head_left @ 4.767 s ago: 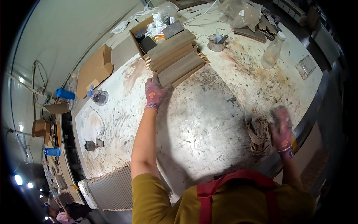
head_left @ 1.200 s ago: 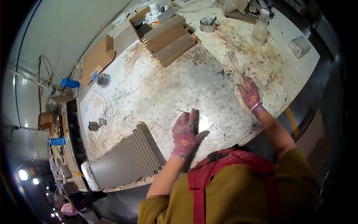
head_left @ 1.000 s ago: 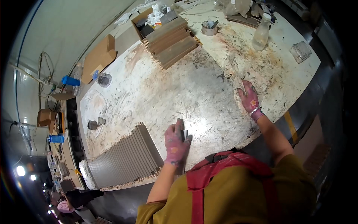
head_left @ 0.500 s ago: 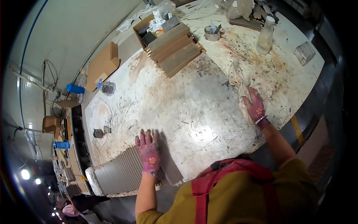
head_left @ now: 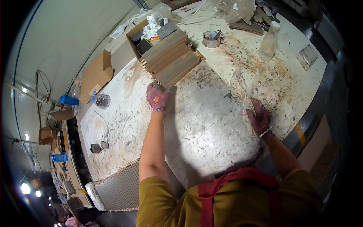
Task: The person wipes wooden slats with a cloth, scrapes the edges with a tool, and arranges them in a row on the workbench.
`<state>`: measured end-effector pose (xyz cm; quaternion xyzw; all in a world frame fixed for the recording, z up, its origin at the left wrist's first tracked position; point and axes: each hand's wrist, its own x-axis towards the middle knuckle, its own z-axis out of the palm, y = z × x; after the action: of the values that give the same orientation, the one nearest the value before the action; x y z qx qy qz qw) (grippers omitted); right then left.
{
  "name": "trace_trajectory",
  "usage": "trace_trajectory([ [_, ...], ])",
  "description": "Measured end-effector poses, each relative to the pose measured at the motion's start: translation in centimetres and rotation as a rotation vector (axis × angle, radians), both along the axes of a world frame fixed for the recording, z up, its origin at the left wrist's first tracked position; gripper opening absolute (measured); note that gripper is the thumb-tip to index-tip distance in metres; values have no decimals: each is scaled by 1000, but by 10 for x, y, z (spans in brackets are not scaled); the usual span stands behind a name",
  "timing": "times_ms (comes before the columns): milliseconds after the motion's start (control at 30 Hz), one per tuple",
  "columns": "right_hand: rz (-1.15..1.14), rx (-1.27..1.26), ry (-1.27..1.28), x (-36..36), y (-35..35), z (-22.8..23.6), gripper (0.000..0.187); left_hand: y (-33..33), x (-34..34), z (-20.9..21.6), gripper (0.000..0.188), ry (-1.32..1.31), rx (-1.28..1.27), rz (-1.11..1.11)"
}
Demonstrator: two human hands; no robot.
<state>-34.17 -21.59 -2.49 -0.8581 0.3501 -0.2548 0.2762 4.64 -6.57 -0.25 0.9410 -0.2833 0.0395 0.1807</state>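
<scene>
1. At the far left, beyond the worktable [head_left: 204, 126], 2 blue containers [head_left: 69, 100] are seen, 1 above the other.
2. Near the table's left edge, a small dark pot [head_left: 95, 148] is set just beside a grey block [head_left: 104, 144]; a clear bottle [head_left: 102, 101] is placed farther back.
3. Along the near left edge, a row of grey slats [head_left: 119, 191] is packed face to face, with a white-wrapped block [head_left: 94, 196] at its left end. Its right part is hidden by the left arm [head_left: 152, 151]. This row is judged to be the done share of the work.
4. By the left hand [head_left: 157, 97], gloved in pink, the near left corner of the slat stack [head_left: 168, 56] is touched. The fingers are held close together; whether a slat is clamped cannot be told.
5. Beyond that hand, the stack is layered in steps against an open cardboard box [head_left: 130, 41]. Several slats are judged to be left here, so the work seems partway along; no exact count can be made.
6. On the right, a stained cloth [head_left: 242, 89] is spread, with its near edge covered by the right hand [head_left: 259, 115]. The thumb is set apart from the bent fingers; whether cloth is gripped or only pressed cannot be told.
</scene>
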Motion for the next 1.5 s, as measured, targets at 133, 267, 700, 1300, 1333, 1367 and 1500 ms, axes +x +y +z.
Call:
trace_trajectory([
  [133, -8, -58, -61, -3, -1, -14, 41, -9, -1, -1, 73, 46, -10, 17],
  [267, 15, -94, -52, -1, -6, -17, 41, -7, 4, -19, 77, 87, -144, -55],
  [700, -10, 15, -2, -5, 0, 1, 42, -23, -27, -16, 98, 349, -876, -320],
  [1300, -898, 303, -664, -355, 73, 17, 36, -76, -340, 54, 94, 632, -432, -1247],
  [1333, -999, 376, -790, -371, 86, 3, 37, -83, -352, 48, 92, 598, -351, -1321],
  [1367, -1098, 443, -923, -389, 97, -8, 38, -89, -364, 43, 92, 621, -345, -1366],
  [1500, -1251, 307, -729, -413, 141, -9, 38, -85, -384, 22, 91, 606, -462, -1381],
])
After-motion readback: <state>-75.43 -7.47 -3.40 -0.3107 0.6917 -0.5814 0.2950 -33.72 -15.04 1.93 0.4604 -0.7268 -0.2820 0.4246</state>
